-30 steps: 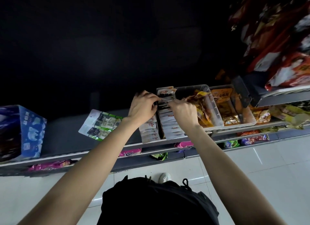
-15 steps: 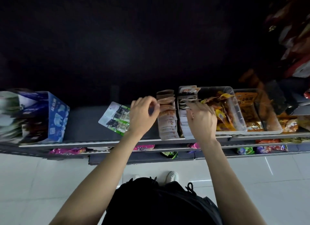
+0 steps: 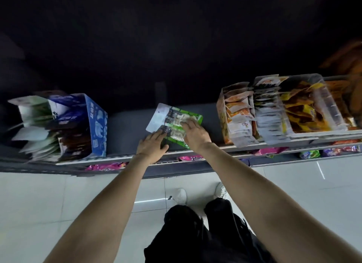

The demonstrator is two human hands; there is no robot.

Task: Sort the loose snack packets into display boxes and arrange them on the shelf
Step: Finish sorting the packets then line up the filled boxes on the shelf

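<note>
A loose pile of green and white snack packets (image 3: 172,116) lies flat on the grey shelf (image 3: 127,125). My left hand (image 3: 151,146) rests on the pile's near left edge with its fingers spread. My right hand (image 3: 195,133) lies on the pile's right side, fingers stretched over the packets. To the right stands a display box (image 3: 221,113) of orange and white packets, then a row of white packets (image 3: 270,121), then a clear bin (image 3: 325,104) of yellow packets. A blue display box (image 3: 97,123) full of packets stands at the left.
A lower shelf edge holds pink packets (image 3: 105,166) and other coloured packets (image 3: 309,154). Below is white tiled floor (image 3: 49,200) with my legs and white shoes (image 3: 181,196). The shelf's back is dark.
Both hands have left the rows of white and orange packets and moved left onto the green packets. The view has swung left too.
</note>
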